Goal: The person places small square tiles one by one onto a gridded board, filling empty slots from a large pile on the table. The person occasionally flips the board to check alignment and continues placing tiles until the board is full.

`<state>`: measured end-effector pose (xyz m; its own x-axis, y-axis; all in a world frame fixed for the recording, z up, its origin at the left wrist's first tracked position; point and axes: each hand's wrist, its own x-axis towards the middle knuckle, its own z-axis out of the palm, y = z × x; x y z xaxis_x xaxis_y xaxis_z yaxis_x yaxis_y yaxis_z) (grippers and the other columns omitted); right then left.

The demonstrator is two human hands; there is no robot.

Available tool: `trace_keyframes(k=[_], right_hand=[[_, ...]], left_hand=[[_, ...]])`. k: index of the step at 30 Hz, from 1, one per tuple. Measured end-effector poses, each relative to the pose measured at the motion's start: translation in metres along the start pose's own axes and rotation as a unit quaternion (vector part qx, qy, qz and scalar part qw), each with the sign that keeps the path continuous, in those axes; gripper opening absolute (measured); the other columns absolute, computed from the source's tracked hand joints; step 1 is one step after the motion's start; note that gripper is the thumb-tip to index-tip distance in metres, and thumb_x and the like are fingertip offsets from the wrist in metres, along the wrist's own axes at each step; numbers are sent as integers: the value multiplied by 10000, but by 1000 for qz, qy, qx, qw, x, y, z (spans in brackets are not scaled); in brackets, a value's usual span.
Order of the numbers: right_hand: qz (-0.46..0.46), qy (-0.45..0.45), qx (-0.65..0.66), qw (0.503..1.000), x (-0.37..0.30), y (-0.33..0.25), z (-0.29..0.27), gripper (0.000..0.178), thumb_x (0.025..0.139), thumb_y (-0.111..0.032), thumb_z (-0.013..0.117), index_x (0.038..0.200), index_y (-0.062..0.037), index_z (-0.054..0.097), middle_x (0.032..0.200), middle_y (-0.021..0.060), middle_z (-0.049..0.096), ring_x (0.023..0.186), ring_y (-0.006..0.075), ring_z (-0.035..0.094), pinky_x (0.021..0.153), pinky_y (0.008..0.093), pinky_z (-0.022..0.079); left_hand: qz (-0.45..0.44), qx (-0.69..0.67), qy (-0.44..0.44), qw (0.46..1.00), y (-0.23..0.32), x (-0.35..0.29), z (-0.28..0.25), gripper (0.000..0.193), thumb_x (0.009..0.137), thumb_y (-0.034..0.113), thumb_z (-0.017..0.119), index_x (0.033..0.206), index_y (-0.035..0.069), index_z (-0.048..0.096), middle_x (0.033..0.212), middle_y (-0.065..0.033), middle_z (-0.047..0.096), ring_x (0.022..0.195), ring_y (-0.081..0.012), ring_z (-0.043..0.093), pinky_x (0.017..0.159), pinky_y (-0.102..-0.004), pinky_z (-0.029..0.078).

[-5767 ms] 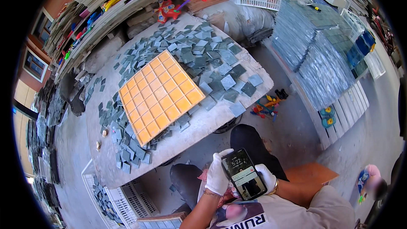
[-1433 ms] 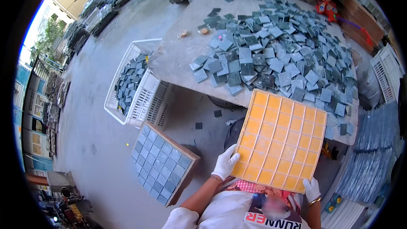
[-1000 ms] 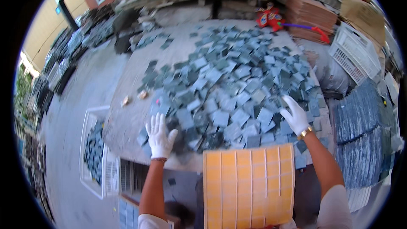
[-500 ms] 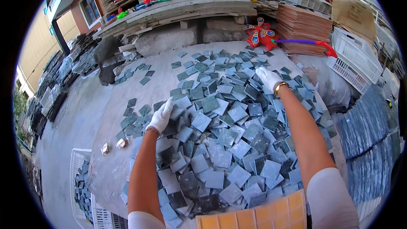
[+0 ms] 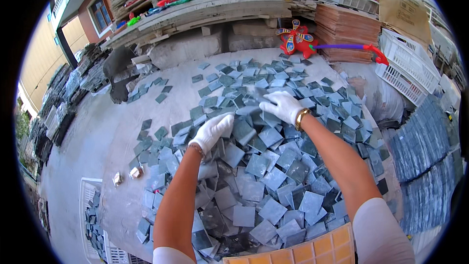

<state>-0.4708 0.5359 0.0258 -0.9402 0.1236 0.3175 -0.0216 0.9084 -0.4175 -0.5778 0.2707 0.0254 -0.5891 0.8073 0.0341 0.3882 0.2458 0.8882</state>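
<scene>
A wide heap of loose square grey-green stone tiles (image 5: 271,178) spreads over a pale board in front of me. Both my hands wear white gloves. My left hand (image 5: 212,131) lies at the heap's left side, its fingers stretched out close together and pointing at the middle. Farther off, my right hand (image 5: 281,108) reaches over the upper middle with fingers extended. Beside its fingertips are blurred tiles (image 5: 250,110), which it seems to touch. An orange gridded tray (image 5: 305,253) shows at the bottom edge, near my right sleeve.
White crates with tiles (image 5: 88,200) stand lower left, near two small shiny lumps (image 5: 136,171). At right are stacked slate slabs (image 5: 424,142), white baskets (image 5: 408,61) and a reddish stack (image 5: 346,32). A red toy with a purple handle (image 5: 295,44) sits beyond the heap.
My right hand has come inward and nearer, toward the middle of the heap. My left hand has moved right and a little nearer. Some tiles between them are shifting.
</scene>
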Motion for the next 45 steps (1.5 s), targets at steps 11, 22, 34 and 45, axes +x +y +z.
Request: trace_keyframes(k=[11,22,34,45], right_hand=[[43,-137,-104,984,20,-6,6,630,889,-636,370,1311,-181,482,1239,170,566,1186,333,511,1010,438,380],[10,-113,88,990,1,-48,-21,666,889,-646,395,1228,-109,592,1260,133,584,1158,327,542,983,377,413],[11,-98,82,992,-38,-73,-25,708,841,-642,498,1038,18,661,1058,274,632,1037,364,596,934,412,430],[53,-119,401,907,-132,-116,-14,470,852,-421,640,1108,-27,650,1019,98,682,926,150,612,850,315,469]], left_hand=[[-104,61,5,993,-5,-3,-2,625,929,526,496,1292,19,539,1273,-85,567,1189,-185,488,1034,-297,332],[-27,43,275,960,-25,-18,33,510,962,412,468,1233,-13,549,1161,-112,623,1073,-206,574,929,-304,417],[36,-82,45,995,23,-54,47,605,955,506,433,1287,6,510,1169,-131,603,1080,-192,552,954,-292,398],[60,-37,188,980,72,-156,110,603,846,415,596,1339,83,499,1342,-235,421,1259,-357,418,1041,-372,344]])
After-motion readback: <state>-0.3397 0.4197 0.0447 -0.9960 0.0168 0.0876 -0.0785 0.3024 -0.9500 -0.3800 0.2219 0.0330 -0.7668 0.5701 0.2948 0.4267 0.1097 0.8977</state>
